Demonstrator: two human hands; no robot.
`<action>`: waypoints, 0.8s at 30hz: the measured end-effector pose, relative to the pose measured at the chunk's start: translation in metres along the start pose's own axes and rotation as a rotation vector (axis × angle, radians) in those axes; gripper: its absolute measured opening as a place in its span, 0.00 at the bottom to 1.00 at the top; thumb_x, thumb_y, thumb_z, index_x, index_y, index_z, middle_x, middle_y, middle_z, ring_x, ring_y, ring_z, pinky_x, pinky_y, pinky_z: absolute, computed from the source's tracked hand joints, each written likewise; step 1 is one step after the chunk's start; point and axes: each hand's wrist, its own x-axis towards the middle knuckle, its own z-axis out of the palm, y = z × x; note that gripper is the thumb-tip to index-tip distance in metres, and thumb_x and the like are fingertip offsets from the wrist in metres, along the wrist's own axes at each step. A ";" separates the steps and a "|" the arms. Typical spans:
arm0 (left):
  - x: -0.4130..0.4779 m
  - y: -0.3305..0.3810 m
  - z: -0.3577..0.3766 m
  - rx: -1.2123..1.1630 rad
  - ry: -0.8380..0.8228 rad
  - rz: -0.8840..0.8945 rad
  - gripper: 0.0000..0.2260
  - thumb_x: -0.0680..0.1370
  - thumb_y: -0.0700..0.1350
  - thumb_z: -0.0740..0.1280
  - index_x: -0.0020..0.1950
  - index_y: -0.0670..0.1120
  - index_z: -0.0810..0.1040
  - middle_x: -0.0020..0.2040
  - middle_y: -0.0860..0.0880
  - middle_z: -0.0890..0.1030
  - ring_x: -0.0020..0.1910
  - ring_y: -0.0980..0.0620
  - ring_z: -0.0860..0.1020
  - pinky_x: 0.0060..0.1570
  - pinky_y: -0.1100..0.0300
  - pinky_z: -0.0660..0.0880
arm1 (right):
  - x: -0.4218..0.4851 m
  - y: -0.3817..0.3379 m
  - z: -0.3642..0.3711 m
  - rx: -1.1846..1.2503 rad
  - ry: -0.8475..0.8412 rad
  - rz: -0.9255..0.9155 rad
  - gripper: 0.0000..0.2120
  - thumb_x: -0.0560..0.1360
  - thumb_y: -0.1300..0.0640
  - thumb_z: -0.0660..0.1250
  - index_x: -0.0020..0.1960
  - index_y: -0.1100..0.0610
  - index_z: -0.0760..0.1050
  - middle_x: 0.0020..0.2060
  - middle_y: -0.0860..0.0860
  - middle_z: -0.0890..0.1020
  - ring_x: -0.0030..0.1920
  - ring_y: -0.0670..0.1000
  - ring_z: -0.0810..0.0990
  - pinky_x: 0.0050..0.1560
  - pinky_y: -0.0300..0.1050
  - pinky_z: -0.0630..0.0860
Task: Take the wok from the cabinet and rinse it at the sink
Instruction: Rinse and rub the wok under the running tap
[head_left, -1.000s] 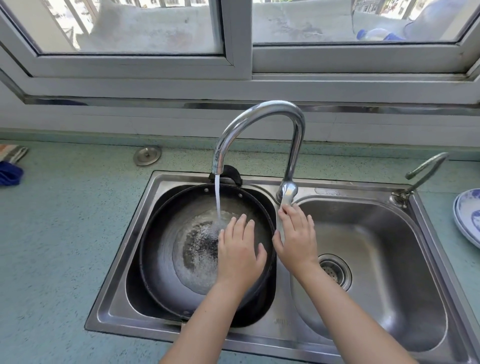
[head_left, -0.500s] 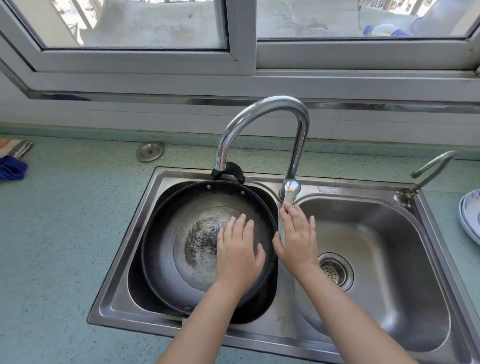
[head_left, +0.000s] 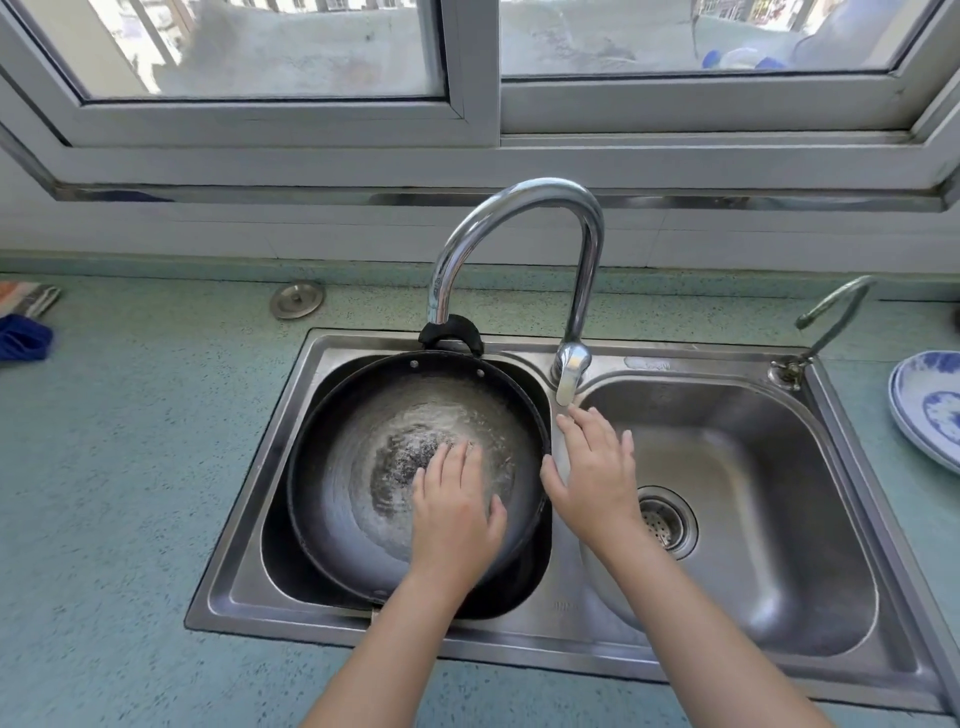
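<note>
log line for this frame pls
stage: rinse | wok: in left basin, wet | left hand: flat inside wok | right hand: open, at wok rim below tap | water: not running

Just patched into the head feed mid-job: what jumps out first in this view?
The dark wok fills the left basin of the steel double sink, with the left hand flat inside it over a wet patch. The right hand rests open on the divider just below the tap lever. The tall chrome faucet arches over the wok; no water is visibly running.
</note>
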 end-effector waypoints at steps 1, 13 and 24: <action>-0.004 -0.001 0.000 0.000 -0.004 -0.002 0.25 0.67 0.50 0.57 0.57 0.39 0.80 0.56 0.41 0.82 0.57 0.41 0.80 0.51 0.42 0.78 | -0.006 -0.001 -0.001 -0.001 -0.010 0.005 0.26 0.67 0.49 0.56 0.54 0.63 0.80 0.55 0.59 0.82 0.57 0.62 0.80 0.53 0.71 0.70; -0.076 -0.049 -0.010 -0.025 0.004 -0.022 0.24 0.67 0.48 0.63 0.59 0.38 0.78 0.59 0.41 0.81 0.58 0.40 0.79 0.54 0.43 0.77 | -0.080 -0.047 -0.001 -0.058 -0.072 0.018 0.21 0.62 0.54 0.68 0.53 0.62 0.81 0.53 0.57 0.83 0.55 0.59 0.81 0.51 0.70 0.73; -0.168 -0.088 -0.017 -0.170 0.013 -0.062 0.24 0.69 0.47 0.64 0.62 0.37 0.76 0.62 0.40 0.78 0.62 0.39 0.76 0.60 0.43 0.72 | -0.170 -0.107 0.005 0.001 -0.157 0.049 0.23 0.72 0.56 0.68 0.64 0.63 0.74 0.65 0.57 0.75 0.70 0.58 0.68 0.68 0.66 0.59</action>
